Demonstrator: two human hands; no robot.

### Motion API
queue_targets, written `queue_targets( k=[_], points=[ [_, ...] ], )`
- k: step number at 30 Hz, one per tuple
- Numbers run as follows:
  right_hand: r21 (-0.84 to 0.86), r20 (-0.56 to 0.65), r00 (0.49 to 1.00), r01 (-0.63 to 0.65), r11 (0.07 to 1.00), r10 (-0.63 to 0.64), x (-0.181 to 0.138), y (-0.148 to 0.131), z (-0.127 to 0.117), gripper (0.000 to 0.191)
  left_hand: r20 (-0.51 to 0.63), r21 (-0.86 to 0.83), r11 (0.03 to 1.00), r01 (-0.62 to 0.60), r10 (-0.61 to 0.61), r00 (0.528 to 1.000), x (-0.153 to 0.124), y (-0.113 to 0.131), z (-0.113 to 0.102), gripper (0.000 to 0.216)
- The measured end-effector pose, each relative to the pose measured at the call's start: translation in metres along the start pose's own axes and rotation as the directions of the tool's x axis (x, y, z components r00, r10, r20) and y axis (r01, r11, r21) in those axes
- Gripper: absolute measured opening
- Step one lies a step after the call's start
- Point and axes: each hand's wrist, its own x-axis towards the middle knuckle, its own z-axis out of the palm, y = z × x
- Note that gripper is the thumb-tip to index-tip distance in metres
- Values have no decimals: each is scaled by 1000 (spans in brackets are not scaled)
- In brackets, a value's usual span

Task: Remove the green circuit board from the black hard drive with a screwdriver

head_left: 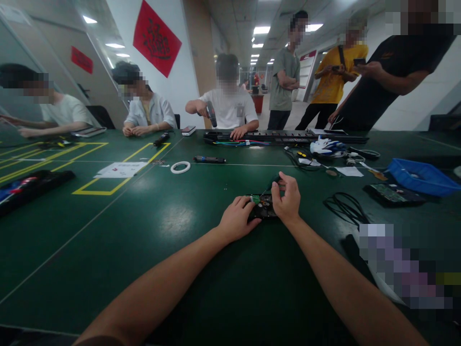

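A small black electronics case (pixel 265 210) lies on the green table in front of me, with parts and wires visible inside it. At its left end sits a small green circuit board (pixel 255 198). My left hand (pixel 236 218) grips the left end of the case, its fingers over the near and far edges. My right hand (pixel 288 197) is closed around a screwdriver (pixel 275 183) with a dark handle. The screwdriver's thin shaft slants down and left toward the circuit board; I cannot tell whether the tip touches it.
A white tape roll (pixel 180 167) and a dark cylindrical tool (pixel 209 159) lie beyond my hands. To the right are a coiled black cable (pixel 344 207), an open circuit-board unit (pixel 394 193) and a blue tray (pixel 419 175). Across the table, a person holds a power drill (pixel 211 114).
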Motion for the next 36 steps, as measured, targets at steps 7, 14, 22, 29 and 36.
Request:
queue_targets(
  k=[7,14,22,29,36],
  points=[
    [-18,0,1000,7,1000,-8,7,-9,-5,29,-17,4,1000,-10,10,1000,-1,0,-1,53],
    [-52,28,1000,-12,999,14,25,-17,-13,17,-31,25,999,-31,32,999,-1,0,0,51],
    [-177,253,966,-5,984,51,62,-23,-24,14,-6,49,998,-50,50,999,0,-2,0,52],
    [-316,603,791,118,941,103,90,-41,-23,13,25,24,998,-50,49,998,2,-1,-6,51],
    [-231,755,655,212,949,38,87,-40,-27,11,36,-13,999,-51,51,998,5,-7,-9,60]
  ],
)
